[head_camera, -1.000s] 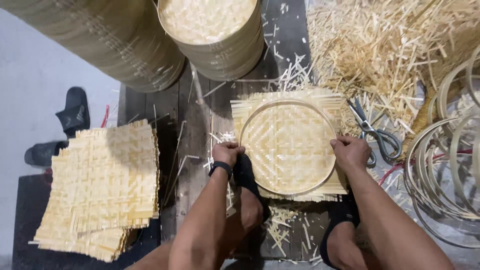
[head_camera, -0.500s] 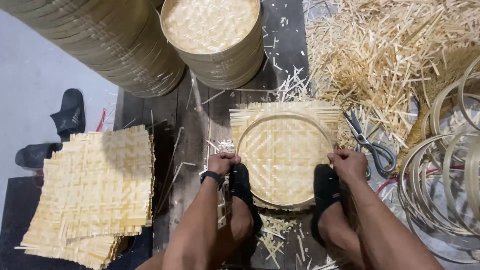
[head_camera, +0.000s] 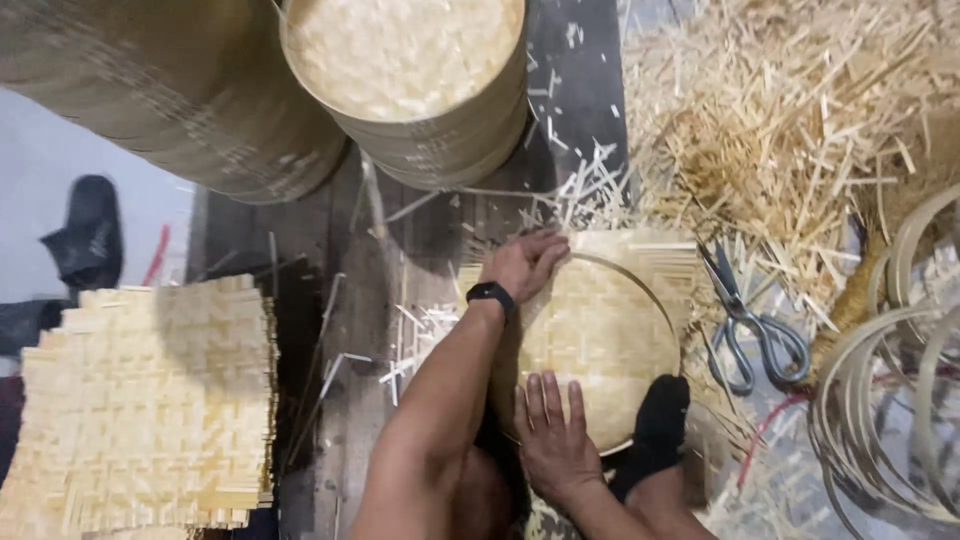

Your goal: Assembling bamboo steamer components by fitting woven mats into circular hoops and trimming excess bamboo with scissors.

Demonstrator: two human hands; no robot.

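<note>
1. Woven bamboo mat [head_camera: 600, 340] with round hoop [head_camera: 668, 310] is lying flat at centre frame; disc shape, no clear long axis.
2. Left hand [head_camera: 525, 262] is resting on its upper-left rim, fingers curled, grip unclear.
3. Right hand [head_camera: 553, 440] is pressing flat, fingers extended, on lower edge.
4. Scissors [head_camera: 745, 320] are lying just right, tips pointing to the upper left.
</note>
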